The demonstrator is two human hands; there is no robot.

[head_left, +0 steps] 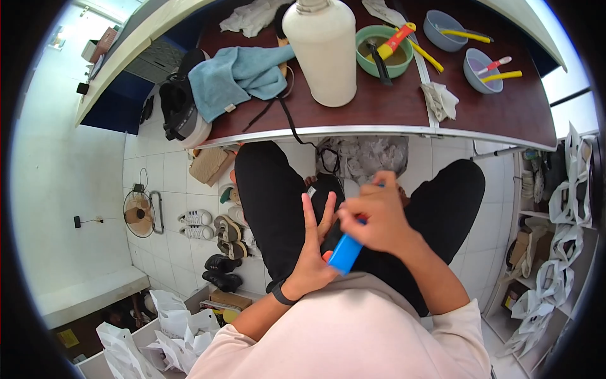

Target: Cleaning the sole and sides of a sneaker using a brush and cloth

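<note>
My right hand [376, 215] is closed around a bright blue handheld object [346, 253] with a red spot near my fingers. The object is blurred, and my hand covers its far part. My left hand [312, 251] is beside it, two fingers stretched forward and apart, with the thumb close to the blue object's lower end. Just beyond those fingertips, between my knees, is a black item [326, 187] with a small white tag, perhaps a shoe. Whether my left hand holds it is hidden.
On the table [378, 116] are a black-and-grey sneaker [182, 109], blue cloth [236, 80], white bottle [326, 57] and green bowl [374, 71] with brushes. Beneath lies a plastic bag [378, 154] of crumpled material. Several shoes [196, 225] and a fan [138, 214] stand left.
</note>
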